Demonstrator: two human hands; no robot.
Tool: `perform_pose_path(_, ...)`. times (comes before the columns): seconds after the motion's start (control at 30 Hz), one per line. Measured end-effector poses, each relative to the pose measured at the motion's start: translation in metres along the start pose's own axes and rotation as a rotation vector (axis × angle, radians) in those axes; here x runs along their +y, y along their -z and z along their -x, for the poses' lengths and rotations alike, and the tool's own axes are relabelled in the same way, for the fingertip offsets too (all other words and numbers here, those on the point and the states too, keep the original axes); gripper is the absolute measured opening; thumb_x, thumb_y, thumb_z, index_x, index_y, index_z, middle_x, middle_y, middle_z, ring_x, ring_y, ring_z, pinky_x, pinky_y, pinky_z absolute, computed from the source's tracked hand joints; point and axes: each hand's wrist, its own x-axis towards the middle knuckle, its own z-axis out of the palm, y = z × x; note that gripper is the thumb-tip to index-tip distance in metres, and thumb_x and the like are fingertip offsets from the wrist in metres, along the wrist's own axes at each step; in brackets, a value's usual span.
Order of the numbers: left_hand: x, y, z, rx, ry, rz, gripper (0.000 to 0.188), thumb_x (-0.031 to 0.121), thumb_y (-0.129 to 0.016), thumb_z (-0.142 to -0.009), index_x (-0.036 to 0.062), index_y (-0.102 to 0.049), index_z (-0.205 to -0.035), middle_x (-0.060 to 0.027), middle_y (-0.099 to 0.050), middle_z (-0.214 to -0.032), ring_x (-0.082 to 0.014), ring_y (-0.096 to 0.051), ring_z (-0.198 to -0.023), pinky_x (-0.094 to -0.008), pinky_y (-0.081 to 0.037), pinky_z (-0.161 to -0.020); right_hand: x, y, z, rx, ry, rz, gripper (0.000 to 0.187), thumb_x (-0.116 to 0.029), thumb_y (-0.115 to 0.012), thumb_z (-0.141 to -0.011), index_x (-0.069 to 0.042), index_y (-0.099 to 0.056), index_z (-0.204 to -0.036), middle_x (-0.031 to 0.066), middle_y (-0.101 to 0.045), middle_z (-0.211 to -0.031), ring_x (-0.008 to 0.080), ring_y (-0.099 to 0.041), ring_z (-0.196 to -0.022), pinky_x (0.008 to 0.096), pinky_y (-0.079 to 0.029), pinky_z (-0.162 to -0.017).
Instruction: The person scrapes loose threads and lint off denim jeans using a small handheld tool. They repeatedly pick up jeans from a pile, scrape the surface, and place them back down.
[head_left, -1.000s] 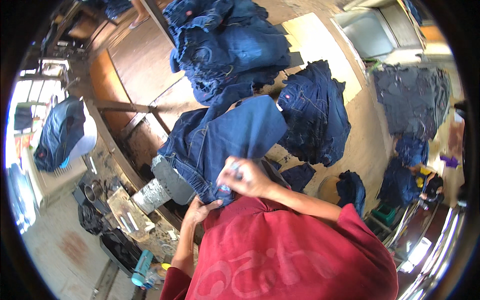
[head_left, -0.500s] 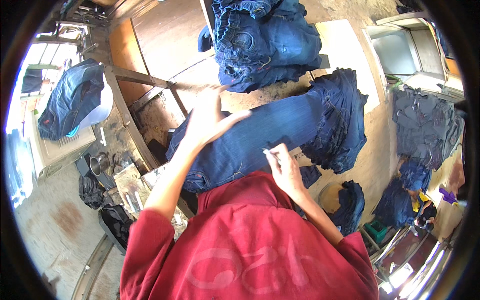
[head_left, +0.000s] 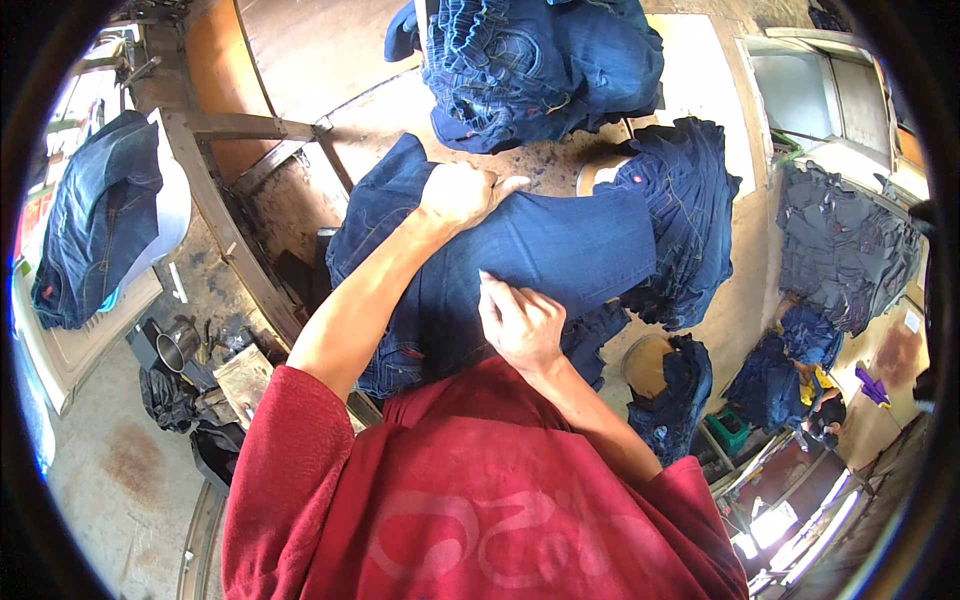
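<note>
A pair of blue jeans (head_left: 560, 245) lies across in front of me, one leg stretching to the right. At its far edge my left hand (head_left: 462, 195) is closed on the denim, thumb pointing right. My right hand (head_left: 522, 322) rests over the near part of the leg, its fingers curled and pinched together near the cloth. Whatever those fingers hold, if anything, is hidden. Just beyond the end of the leg sits a heap of dark blue jeans (head_left: 690, 215).
A tall pile of jeans (head_left: 540, 75) stands straight ahead. Wooden framing (head_left: 235, 255) runs along the left, with jeans (head_left: 100, 215) beyond it. Grey garments (head_left: 845, 245) lie at the right, near a round stool (head_left: 648, 365) and a green basket (head_left: 728, 428).
My left hand has gone from open and blurred above the jeans to gripping their far edge. The leg has shifted, and my right hand has moved slightly left; the pale tip at its fingers is out of sight.
</note>
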Motion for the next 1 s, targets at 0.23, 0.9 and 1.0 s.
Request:
perform_pose_path(0.23, 0.0, -0.008, 0.003, 0.095, 0.043, 0.026, 0.06, 0.046, -0.069, -0.106, 0.005, -0.073, -0.062, -0.0195, -0.066, -0.056, -0.0375, -0.069, -0.05, -0.0469, -0.057, -0.052, -0.002, -0.003, -0.001, -0.155, -0.056, 0.071, 0.021, -0.013, -0.079, -0.09, -0.012, -0.079, -0.111, 0.0005, -0.071, -0.07, 0.0194, -0.068, -0.058, 0.0363, -0.056, -0.054)
perform_pose_path(0.9, 0.003, -0.014, 0.002, 0.11, 0.119, 0.021, 0.064, 0.044, -0.064, -0.108, 0.0057, -0.071, -0.057, -0.0201, -0.066, -0.056, -0.038, -0.07, -0.051, -0.047, -0.058, -0.052, 0.001, 0.032, 0.016, -0.168, -0.038, 0.011, 0.017, -0.013, -0.078, -0.092, -0.013, -0.078, -0.109, 0.0024, -0.071, -0.069, 0.0202, -0.07, -0.058, 0.0361, -0.056, -0.051)
perform_pose_path(1.0, 0.004, -0.014, 0.001, 0.15, 0.121, 0.038, 0.063, 0.044, -0.065, -0.108, 0.006, -0.071, -0.057, -0.0198, -0.065, -0.055, -0.0379, -0.07, -0.05, -0.0469, -0.058, -0.052, 0.004, 0.022, 0.013, -0.1, -0.114, -0.115, 0.01, -0.007, -0.08, -0.092, -0.012, -0.073, -0.088, 0.0055, -0.066, -0.062, 0.0214, -0.065, -0.05, 0.0369, -0.051, -0.046)
